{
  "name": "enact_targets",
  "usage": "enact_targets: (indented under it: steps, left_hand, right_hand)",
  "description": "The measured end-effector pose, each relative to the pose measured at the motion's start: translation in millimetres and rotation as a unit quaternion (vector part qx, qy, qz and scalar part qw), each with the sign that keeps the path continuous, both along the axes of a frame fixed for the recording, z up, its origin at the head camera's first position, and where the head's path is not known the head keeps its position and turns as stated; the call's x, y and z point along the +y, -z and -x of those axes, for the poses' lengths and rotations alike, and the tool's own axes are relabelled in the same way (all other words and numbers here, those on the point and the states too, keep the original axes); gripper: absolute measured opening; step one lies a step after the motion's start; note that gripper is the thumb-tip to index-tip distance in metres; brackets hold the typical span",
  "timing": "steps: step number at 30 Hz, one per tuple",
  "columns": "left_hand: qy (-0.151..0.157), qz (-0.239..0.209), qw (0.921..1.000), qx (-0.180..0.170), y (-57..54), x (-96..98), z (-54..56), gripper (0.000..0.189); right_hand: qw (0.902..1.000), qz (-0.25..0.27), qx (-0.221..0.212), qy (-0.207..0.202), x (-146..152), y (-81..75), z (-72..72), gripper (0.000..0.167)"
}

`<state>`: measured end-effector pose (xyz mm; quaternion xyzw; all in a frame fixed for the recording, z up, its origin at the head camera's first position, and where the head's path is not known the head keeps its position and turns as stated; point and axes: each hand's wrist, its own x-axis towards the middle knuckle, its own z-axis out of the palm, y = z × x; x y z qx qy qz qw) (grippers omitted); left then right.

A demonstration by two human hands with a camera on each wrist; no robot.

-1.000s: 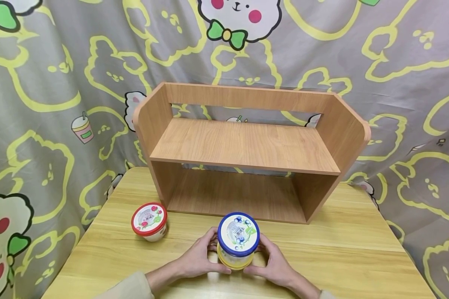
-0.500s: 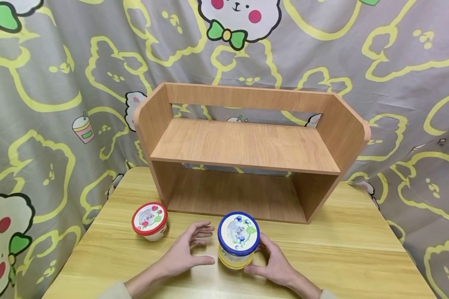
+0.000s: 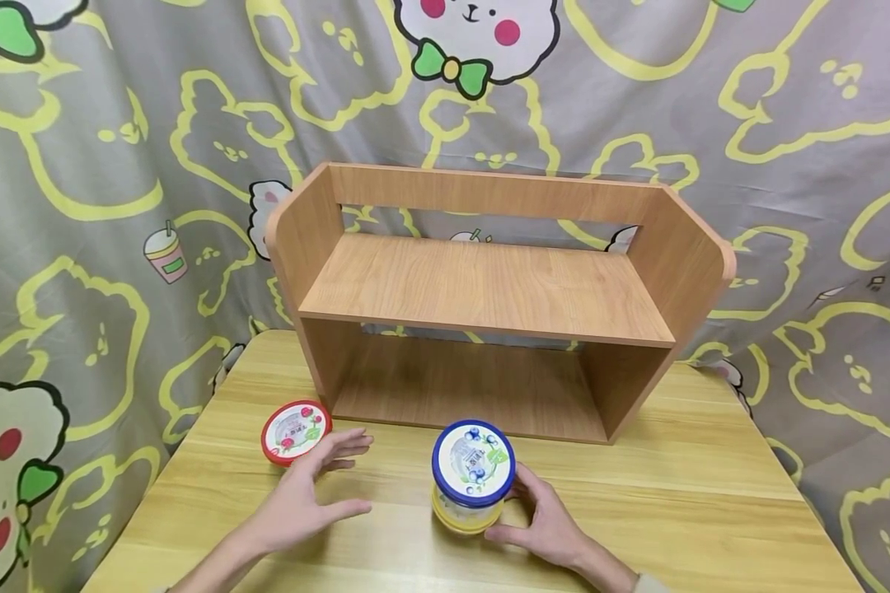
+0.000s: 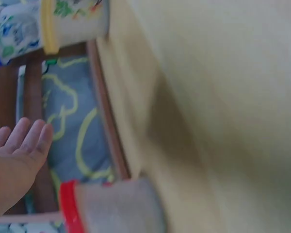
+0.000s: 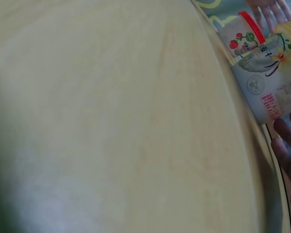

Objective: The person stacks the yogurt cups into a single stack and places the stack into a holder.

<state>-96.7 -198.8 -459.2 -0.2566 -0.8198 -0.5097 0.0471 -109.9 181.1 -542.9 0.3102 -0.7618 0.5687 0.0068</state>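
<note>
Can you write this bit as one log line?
left hand: near red tub | right hand: holds yellow tub | blue tub: atop yellow tub | shelf: behind blue tub

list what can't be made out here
Side of red tub: head view, mostly behind left hand.
Rest of red tub: left wrist view, cut off by bottom edge.
Most of yellow tub: head view, beneath blue tub.
Blue tub's fine print: head view, too small.
Most of right hand: right wrist view, cut off by right edge.

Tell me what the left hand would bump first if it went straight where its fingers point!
Probably the wooden shelf: the left hand points toward its lower front, though depth is unclear.
</note>
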Motion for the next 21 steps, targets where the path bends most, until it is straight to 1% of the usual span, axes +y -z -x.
enact_targets:
  steps: [3,6,8,10,15,18,21]
  left_hand:
    - [-0.028,0.02,0.9991,0.025,-11.4,-12.3,0.7,0.079]
    - [-0.055,0.028,0.9973,0.039,-22.8,-24.9,2.2,0.08]
    - [-0.072,0.03,0.996,0.045,-28.2,-33.1,3.2,0.08]
    - [-0.088,0.024,0.9947,0.049,-31.3,-41.1,5.4,0.079]
    - [-0.132,0.003,0.9891,0.067,-31.1,-63.1,13.2,0.078]
    - [-0.15,-0.009,0.9859,0.074,-27.1,-75.1,16.5,0.078]
    - [-0.166,-0.014,0.9835,0.071,-20.7,-83.8,18.0,0.078]
  right_hand:
    - [1.0,0.001,0.0,-0.001,0.1,0.4,0.1,0.083]
    - [1.0,0.003,0.003,-0.004,-0.1,0.1,0.1,0.082]
    - [1.0,0.005,0.003,-0.006,-0.5,-0.5,0.0,0.081]
    - [1.0,0.006,0.001,-0.005,-0.7,-1.0,-0.1,0.081]
    - [1.0,0.007,-0.002,-0.005,-0.7,-0.6,-0.1,0.079]
    - [1.0,0.007,0.001,-0.007,-0.7,-0.1,0.5,0.079]
    - [0.9999,0.008,0.0,-0.007,-0.8,-0.6,0.6,0.079]
